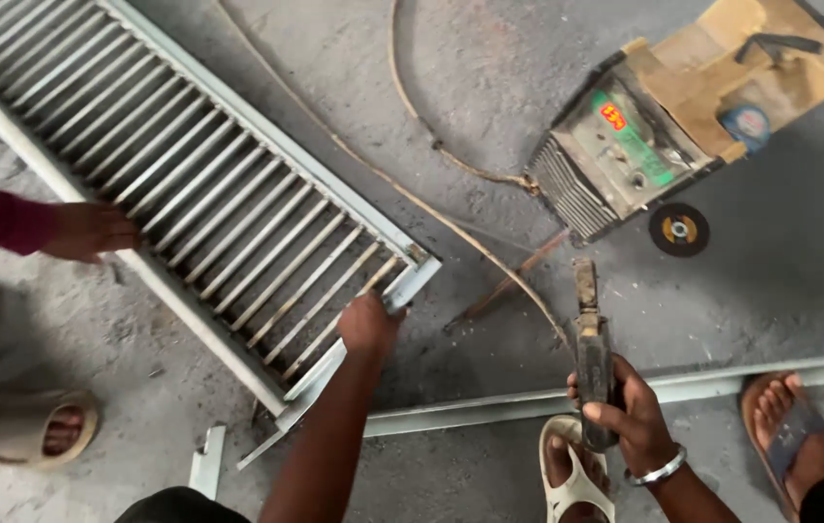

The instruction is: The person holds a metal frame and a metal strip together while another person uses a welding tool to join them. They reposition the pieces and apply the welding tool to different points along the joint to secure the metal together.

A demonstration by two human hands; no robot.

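My left hand clamped on near corner of metal grille, flat on concrete floor, long axis running up-left. My right hand closed round electrode holder, tip pointing away, just right of corner. Co-worker's hand on grille's far rail. Welding machine, cable beyond; floor between open.

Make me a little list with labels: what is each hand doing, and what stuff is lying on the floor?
left hand: grips the end corner of the grey metal grille
right hand: holds a welding electrode holder, tip pointing away
other person's hand: rests on the grille's long edge
floor: welding machine, grinding disc, cable, metal bar
feet: sandals beside the bar
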